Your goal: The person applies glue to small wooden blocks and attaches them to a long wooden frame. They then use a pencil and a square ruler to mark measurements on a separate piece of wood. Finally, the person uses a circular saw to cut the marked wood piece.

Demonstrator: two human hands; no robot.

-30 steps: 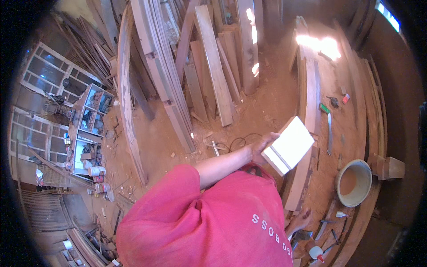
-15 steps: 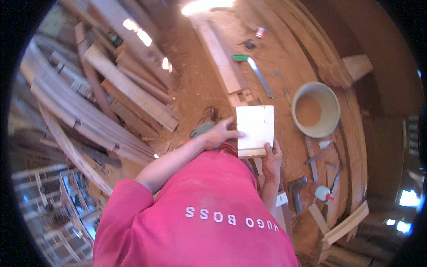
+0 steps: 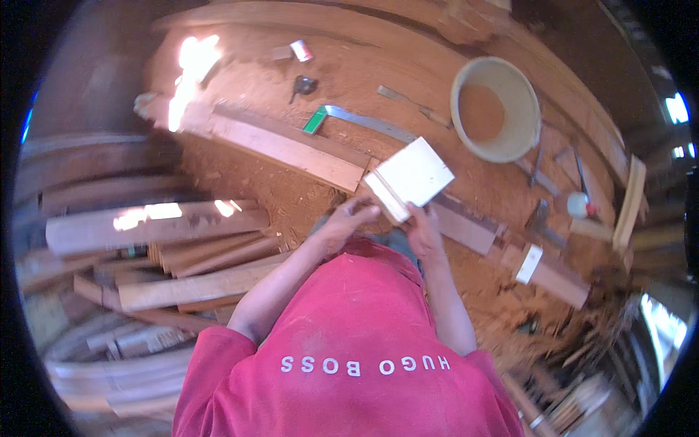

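Note:
A pale, flat rectangular block (image 3: 413,177), glaring white on top, with a grooved strip along its near edge, is tilted in front of my waist. My right hand (image 3: 425,231) grips its near corner, thumb on top and the other fingers mostly hidden beneath. Just beside the grooved edge is my left hand (image 3: 345,223), its thumb and fingers apart, holding nothing; whether a fingertip touches the block I cannot tell. Beyond the block lies a try square (image 3: 371,122) with a green handle. A long squared timber (image 3: 291,151) runs behind my hands.
A bucket (image 3: 518,120) with brownish contents stands at right. Near it lie a chisel (image 3: 429,115), a bottle with a red cap (image 3: 580,206) and a small white piece (image 3: 529,264) on a timber. A red-and-white can (image 3: 301,50) lies far back. Stacked boards (image 3: 196,288) fill the left.
My view has swung round, so the bench now runs across in front of me. The block has turned, its grooved edge now facing lower left. My left fingers have come off its face.

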